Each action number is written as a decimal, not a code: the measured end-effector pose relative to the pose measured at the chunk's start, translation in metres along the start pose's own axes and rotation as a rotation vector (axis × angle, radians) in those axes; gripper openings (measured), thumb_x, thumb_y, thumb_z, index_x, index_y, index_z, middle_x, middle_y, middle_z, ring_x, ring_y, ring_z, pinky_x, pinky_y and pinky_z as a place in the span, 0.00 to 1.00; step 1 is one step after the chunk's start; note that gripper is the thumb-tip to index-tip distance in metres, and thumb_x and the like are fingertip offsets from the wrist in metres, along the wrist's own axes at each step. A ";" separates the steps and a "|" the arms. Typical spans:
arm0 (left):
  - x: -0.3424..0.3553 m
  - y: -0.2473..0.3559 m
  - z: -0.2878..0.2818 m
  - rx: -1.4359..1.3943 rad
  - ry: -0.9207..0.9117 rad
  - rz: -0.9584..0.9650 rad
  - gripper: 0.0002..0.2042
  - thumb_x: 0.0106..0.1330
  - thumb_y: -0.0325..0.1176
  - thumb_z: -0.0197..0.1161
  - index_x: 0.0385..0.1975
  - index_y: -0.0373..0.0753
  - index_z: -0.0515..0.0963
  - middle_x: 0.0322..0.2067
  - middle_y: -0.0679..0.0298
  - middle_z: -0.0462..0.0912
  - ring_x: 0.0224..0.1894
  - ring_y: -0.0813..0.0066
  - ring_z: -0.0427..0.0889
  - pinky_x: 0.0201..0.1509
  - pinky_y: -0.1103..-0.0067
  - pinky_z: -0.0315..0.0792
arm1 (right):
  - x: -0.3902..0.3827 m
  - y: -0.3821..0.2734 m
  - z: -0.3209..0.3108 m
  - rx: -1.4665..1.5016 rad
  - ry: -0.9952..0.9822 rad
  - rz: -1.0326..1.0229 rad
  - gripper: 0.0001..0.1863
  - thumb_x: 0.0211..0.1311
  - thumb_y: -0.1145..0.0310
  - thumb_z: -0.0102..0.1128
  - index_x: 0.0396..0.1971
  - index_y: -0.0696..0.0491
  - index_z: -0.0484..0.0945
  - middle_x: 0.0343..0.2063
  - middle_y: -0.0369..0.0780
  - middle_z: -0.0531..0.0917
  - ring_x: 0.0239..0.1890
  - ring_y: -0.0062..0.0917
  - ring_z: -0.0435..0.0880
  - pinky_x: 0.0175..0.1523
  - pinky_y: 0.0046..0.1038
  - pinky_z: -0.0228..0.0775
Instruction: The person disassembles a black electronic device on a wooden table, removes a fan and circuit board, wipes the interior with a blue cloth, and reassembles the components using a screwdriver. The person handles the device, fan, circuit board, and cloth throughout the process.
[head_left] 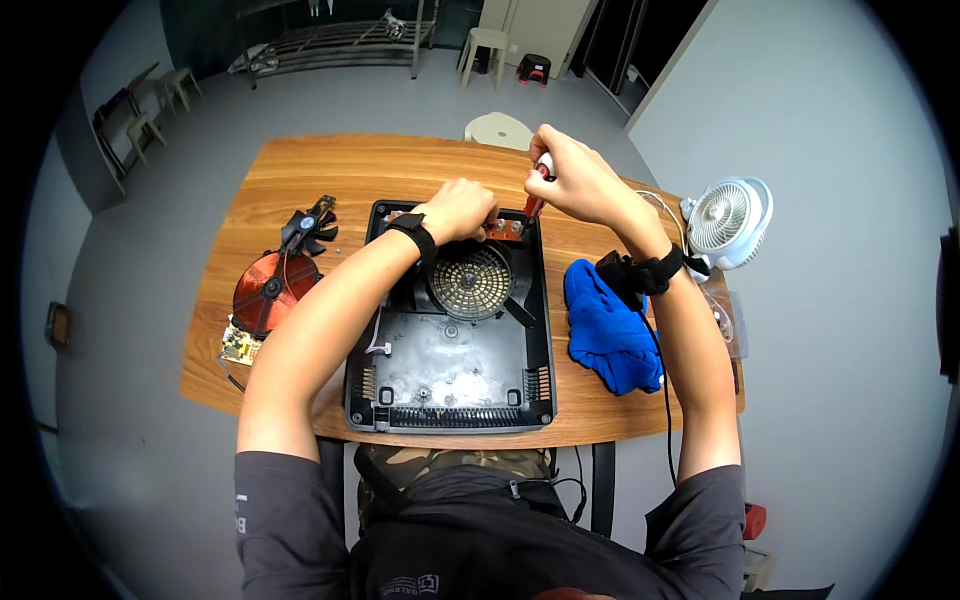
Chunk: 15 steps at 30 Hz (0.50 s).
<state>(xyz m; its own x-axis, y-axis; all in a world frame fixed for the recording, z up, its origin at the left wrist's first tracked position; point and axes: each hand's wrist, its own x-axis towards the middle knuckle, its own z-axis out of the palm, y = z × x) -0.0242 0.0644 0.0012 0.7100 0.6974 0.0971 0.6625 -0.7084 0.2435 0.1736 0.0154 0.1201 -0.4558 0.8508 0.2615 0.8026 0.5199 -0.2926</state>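
Note:
A black plastic housing (455, 360), like the base of an induction cooker, lies open on the table before me. Along its far edge runs a narrow orange circuit board (506, 229). My left hand (462, 210) bends down over that board with its fingers curled on it; the fingertips are partly hidden. Closed around a red-handled screwdriver (534, 206), my right hand (578, 180) is above the housing's far right corner. The screwdriver points down toward the board's right end; whether its tip touches a screw cannot be made out. A round vent grille (469, 283) sits below the left hand.
Left of the housing lie a copper coil disc (262, 298), a black fan (312, 228) and a green-yellow circuit board (238, 344). A blue cloth (612, 330) is to the right, with a white-blue desk fan (727, 222) beyond it. Stools stand on the floor.

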 end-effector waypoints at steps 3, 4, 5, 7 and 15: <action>-0.001 0.001 0.000 0.001 0.014 -0.002 0.14 0.48 0.31 0.78 0.36 0.41 0.87 0.34 0.60 0.89 0.41 0.60 0.87 0.46 0.67 0.79 | 0.002 -0.002 0.004 -0.164 0.073 0.053 0.20 0.61 0.55 0.60 0.34 0.60 0.77 0.29 0.51 0.84 0.36 0.46 0.86 0.42 0.41 0.77; -0.002 0.000 -0.001 -0.002 0.012 -0.002 0.14 0.48 0.32 0.78 0.36 0.41 0.87 0.34 0.59 0.89 0.41 0.60 0.87 0.46 0.67 0.79 | 0.004 -0.005 0.001 -0.247 0.070 0.086 0.21 0.62 0.52 0.60 0.32 0.59 0.78 0.27 0.51 0.85 0.34 0.48 0.86 0.41 0.42 0.77; -0.004 -0.001 -0.001 -0.004 0.010 -0.002 0.14 0.48 0.32 0.78 0.36 0.41 0.87 0.34 0.59 0.89 0.41 0.59 0.87 0.46 0.67 0.79 | 0.006 -0.006 -0.001 -0.330 0.066 0.119 0.24 0.62 0.49 0.60 0.31 0.59 0.80 0.26 0.52 0.85 0.33 0.49 0.86 0.40 0.43 0.78; -0.002 -0.001 0.000 -0.005 0.014 0.008 0.14 0.48 0.32 0.78 0.36 0.40 0.87 0.34 0.59 0.89 0.41 0.59 0.87 0.46 0.67 0.80 | 0.007 0.000 -0.005 -0.392 0.063 0.137 0.26 0.62 0.45 0.61 0.28 0.58 0.80 0.23 0.51 0.85 0.32 0.49 0.86 0.38 0.45 0.78; 0.000 0.001 -0.001 0.000 0.024 0.002 0.14 0.48 0.31 0.78 0.36 0.40 0.87 0.34 0.59 0.89 0.41 0.59 0.88 0.46 0.68 0.80 | -0.006 0.010 -0.009 -0.230 0.094 -0.092 0.23 0.65 0.48 0.60 0.35 0.57 0.78 0.34 0.49 0.86 0.38 0.49 0.85 0.44 0.45 0.75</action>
<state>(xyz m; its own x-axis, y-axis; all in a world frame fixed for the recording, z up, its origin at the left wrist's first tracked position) -0.0241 0.0639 0.0026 0.7051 0.6987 0.1208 0.6614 -0.7095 0.2430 0.1874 0.0150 0.1239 -0.5015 0.7845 0.3647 0.8308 0.5544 -0.0501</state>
